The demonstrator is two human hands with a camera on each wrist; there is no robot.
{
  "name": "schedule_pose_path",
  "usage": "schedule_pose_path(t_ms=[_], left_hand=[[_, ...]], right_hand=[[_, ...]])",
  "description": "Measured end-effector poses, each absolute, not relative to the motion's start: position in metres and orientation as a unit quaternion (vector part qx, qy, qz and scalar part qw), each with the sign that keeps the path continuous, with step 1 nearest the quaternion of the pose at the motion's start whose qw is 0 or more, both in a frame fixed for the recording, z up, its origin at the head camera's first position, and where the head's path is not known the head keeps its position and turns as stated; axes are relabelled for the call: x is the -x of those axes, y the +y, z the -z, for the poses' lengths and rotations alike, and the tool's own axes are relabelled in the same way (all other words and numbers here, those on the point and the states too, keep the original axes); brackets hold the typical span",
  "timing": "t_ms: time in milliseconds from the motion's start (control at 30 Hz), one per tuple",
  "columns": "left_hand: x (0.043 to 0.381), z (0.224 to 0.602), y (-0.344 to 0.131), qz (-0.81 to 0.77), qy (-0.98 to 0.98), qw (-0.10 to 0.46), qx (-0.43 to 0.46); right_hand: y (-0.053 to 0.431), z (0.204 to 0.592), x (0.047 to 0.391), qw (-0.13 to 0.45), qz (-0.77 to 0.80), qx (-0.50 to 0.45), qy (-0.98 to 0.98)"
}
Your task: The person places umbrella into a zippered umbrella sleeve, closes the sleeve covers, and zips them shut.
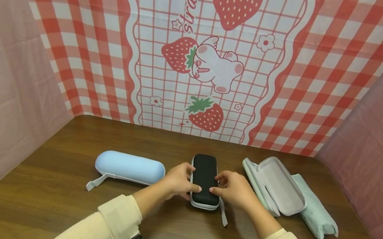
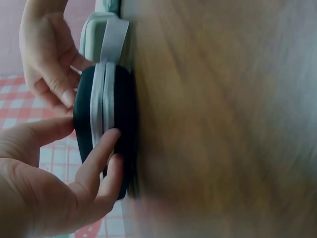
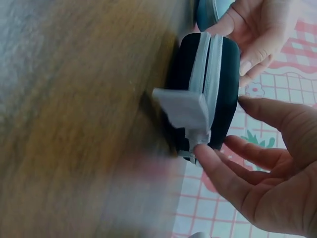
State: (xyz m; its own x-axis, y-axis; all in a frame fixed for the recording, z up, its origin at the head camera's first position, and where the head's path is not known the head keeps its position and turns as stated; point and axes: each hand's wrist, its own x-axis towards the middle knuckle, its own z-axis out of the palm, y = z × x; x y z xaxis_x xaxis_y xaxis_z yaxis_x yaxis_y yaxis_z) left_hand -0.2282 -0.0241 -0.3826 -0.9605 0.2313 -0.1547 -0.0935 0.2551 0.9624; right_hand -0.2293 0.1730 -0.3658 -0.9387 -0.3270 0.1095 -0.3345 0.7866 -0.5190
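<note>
In the head view, a black zip case (image 1: 204, 176) with a pale grey zipper band lies lengthwise at the middle of the table, its lid down. My left hand (image 1: 177, 180) grips its left side, thumb on the lid and fingers along the zipper edge. From the right side my right hand (image 1: 234, 189) holds it, thumb on the lid. A grey pull strap (image 3: 185, 106) sticks out from the zipper on that side, close to my right fingertips in the right wrist view. The zipper's two grey bands (image 2: 102, 99) lie close together in the left wrist view.
A light blue case (image 1: 130, 167) with a grey strap lies left of my left hand. To the right, a pale green case (image 1: 280, 187) stands open, its grey lining showing. A folded pale green pouch (image 1: 317, 210) lies beside it. A strawberry-print cloth (image 1: 219, 69) hangs behind the table.
</note>
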Motion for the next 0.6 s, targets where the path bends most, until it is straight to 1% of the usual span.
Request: schedule_pose_path(t_ms=[167, 333, 400, 533, 600], left_hand=[[0.221, 0.386, -0.018, -0.636, 0.761, 0.125, -0.018], [0.227, 0.384, -0.021, -0.626, 0.769, 0.126, -0.020], [0.232, 0.380, -0.025, -0.591, 0.798, 0.108, -0.037], [0.247, 0.368, -0.033, -0.454, 0.886, 0.036, -0.090], [0.256, 0.363, -0.035, -0.399, 0.910, 0.012, -0.114]], right_hand=[[0.169, 0.362, 0.229, -0.012, -0.248, -0.164, -0.955], [0.168, 0.358, 0.228, -0.015, -0.221, -0.178, -0.959], [0.168, 0.357, 0.226, -0.010, -0.213, -0.182, -0.960], [0.166, 0.358, 0.219, 0.002, -0.198, -0.173, -0.965], [0.163, 0.360, 0.215, 0.009, -0.188, -0.164, -0.968]])
